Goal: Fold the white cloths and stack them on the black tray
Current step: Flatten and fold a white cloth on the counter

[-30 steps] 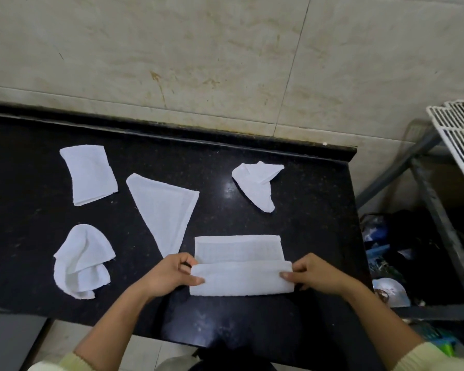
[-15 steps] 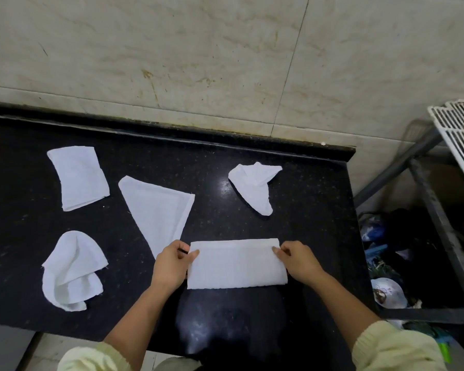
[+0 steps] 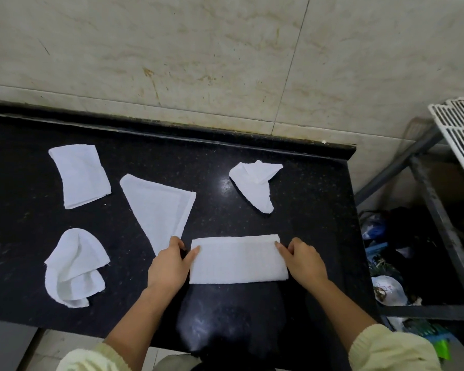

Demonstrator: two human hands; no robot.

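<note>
Black countertop point(image 3: 306, 204) carries five white cloths, four loose cloths point(image 3: 158, 207) lying behind and to the left. Folded cloth point(image 3: 237, 259) lies flat between the hands. Left hand point(image 3: 169, 266) has its thumb on the cloth's left end, right hand point(image 3: 303, 263) a fingertip on the far right corner. Fingers curled; pinch or press unclear. A second ago the near half was mid-fold; now doubled flat.
</note>
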